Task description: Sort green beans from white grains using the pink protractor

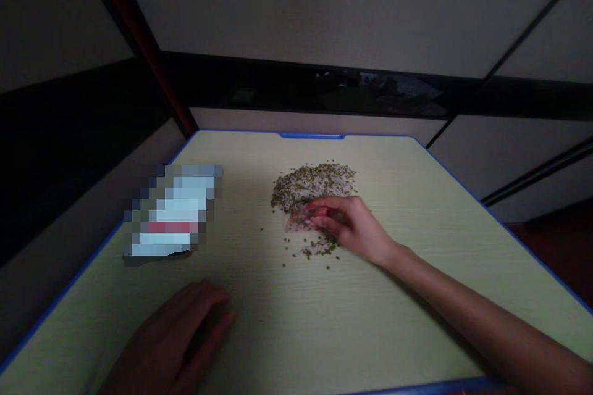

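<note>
A heap of small green beans [315,184] lies on the pale green table [417,247], right of its middle. My right hand [347,225] reaches in from the right to the heap's near edge, fingers curled round a small clear piece, perhaps a plastic bag or cup [299,219], that I cannot make out. A few loose beans [319,248] are scattered under and in front of that hand. My left hand [185,333] rests on the table near the front edge, fingers loosely bent, holding nothing.
A blurred-out packet [171,213] lies at the table's left edge. The table has a blue rim [311,135]. Dark walls and a dark shelf stand behind; the room is dim.
</note>
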